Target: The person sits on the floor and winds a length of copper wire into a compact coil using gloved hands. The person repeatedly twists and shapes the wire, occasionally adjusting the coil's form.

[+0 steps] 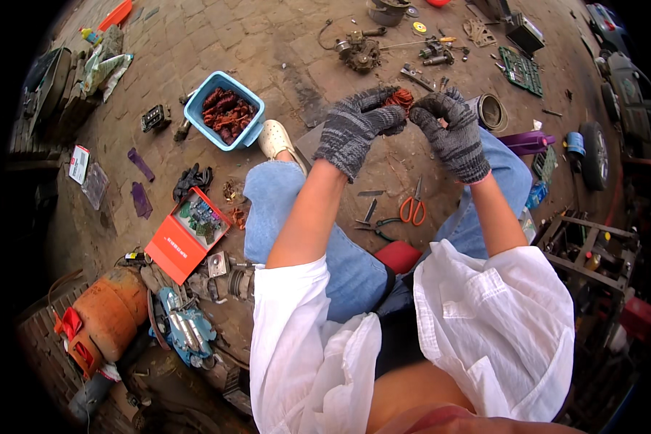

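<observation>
Both my hands wear grey knitted gloves and are raised close together in front of me. My left hand (356, 129) is closed round a bundle of reddish copper wire (399, 98), which shows above its fingers. Fingers curled, my right hand (452, 134) pinches the near right side of the same bundle; its fingertips are partly hidden. On the ground below the hands lie scissors with orange handles (413, 208), pliers with green handles (377, 228) and a dark flat blade (370, 210). To the left stands a light blue basin (195, 112) holding dark red wire coils (228, 114).
An open red box (175, 249) of small parts sits left of my leg, near black gloves (192, 181). Ahead lie a greasy metal motor part (358, 52) and a green socket set (521, 71). An orange gas cylinder (112, 311) is at lower left, a wheel (594, 155) at right.
</observation>
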The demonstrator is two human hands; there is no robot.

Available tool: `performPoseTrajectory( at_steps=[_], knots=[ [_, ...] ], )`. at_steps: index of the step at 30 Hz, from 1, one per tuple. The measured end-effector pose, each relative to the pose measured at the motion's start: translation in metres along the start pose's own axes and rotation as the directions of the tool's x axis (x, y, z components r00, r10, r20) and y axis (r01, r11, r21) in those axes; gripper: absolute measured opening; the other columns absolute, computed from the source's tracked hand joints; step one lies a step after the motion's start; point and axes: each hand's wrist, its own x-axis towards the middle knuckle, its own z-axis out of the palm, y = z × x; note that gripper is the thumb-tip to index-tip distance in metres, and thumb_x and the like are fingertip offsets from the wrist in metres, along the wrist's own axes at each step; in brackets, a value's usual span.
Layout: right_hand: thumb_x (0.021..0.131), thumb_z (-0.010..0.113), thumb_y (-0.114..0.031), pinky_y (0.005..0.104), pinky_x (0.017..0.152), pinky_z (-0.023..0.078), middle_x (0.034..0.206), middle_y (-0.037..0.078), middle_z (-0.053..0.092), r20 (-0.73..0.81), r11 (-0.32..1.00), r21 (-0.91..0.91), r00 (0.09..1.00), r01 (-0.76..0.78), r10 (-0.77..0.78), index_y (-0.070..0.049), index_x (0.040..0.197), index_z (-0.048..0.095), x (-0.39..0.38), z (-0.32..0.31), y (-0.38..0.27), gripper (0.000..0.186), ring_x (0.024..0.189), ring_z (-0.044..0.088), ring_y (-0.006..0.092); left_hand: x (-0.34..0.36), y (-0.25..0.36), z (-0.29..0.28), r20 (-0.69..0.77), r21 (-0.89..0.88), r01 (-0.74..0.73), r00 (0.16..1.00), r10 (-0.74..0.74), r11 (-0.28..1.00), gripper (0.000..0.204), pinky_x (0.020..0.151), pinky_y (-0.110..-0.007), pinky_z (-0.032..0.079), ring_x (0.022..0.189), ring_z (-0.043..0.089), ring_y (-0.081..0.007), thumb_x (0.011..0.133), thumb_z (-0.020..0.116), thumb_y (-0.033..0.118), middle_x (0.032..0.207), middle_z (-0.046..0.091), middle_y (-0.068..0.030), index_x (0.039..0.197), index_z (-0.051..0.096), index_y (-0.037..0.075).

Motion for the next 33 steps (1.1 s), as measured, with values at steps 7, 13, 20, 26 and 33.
performPoseTrajectory(
  at_steps=[7,13,20,26,33],
  knots=[
    [0.080,0.060,-0.014,0.0253,0.079,0.042,0.089,0.004,0.060,0.278,0.803,0.473,0.926,-0.362,0.255,0.000,0.098,0.058,-0.003,-0.022,0.023,0.023,0.086,0.054,0.0114,-0.010,0.013,0.001,0.144,-0.310,0.129,0.986,-0.087,0.942,0.039,0.069,-0.028,0.052,0.082,0.061,-0.0211,0.072,0.064,0.001,0.097,0.060,-0.0141,0.109,0.054,-0.005],
    [0.076,0.064,-0.017,0.0256,0.081,0.043,0.094,0.004,0.059,0.320,0.712,0.554,0.900,-0.432,0.297,-0.001,0.105,0.055,-0.001,-0.022,0.031,0.035,0.089,0.054,0.0118,-0.007,0.007,0.000,0.148,-0.292,0.099,0.987,-0.058,0.951,0.038,0.069,-0.029,0.053,0.081,0.061,-0.0225,0.074,0.063,0.003,0.098,0.060,-0.0142,0.110,0.053,-0.005],
    [0.062,0.078,-0.018,0.0265,0.082,0.043,0.101,0.004,0.057,0.035,0.567,0.814,0.985,-0.126,0.169,-0.001,0.119,0.046,-0.010,0.001,0.036,0.068,0.093,0.054,0.0138,-0.001,0.001,-0.003,0.122,-0.486,0.152,0.987,-0.105,0.861,0.037,0.067,-0.030,0.054,0.081,0.062,-0.0240,0.074,0.062,0.005,0.095,0.060,-0.0134,0.109,0.054,-0.004],
    [0.057,0.081,-0.014,0.0273,0.084,0.042,0.120,0.007,0.049,-0.184,0.439,0.891,0.976,0.114,0.120,-0.002,0.122,0.044,-0.007,0.029,0.034,0.076,0.096,0.053,0.0143,-0.005,0.008,-0.003,0.049,-0.504,0.115,0.993,-0.104,0.856,0.035,0.066,-0.030,0.054,0.079,0.062,-0.0238,0.074,0.063,0.006,0.093,0.061,-0.0133,0.107,0.055,-0.002],
    [0.062,0.076,-0.005,0.0258,0.074,0.045,0.094,0.004,0.057,-0.119,0.601,0.798,0.967,-0.044,0.228,-0.002,0.115,0.051,-0.012,0.031,0.023,0.058,0.085,0.054,0.0142,0.000,0.008,-0.011,0.045,-0.519,0.131,0.991,-0.127,0.845,0.030,0.066,-0.030,0.055,0.079,0.062,-0.0246,0.074,0.064,0.007,0.091,0.062,-0.0134,0.103,0.057,-0.002]
  ],
)
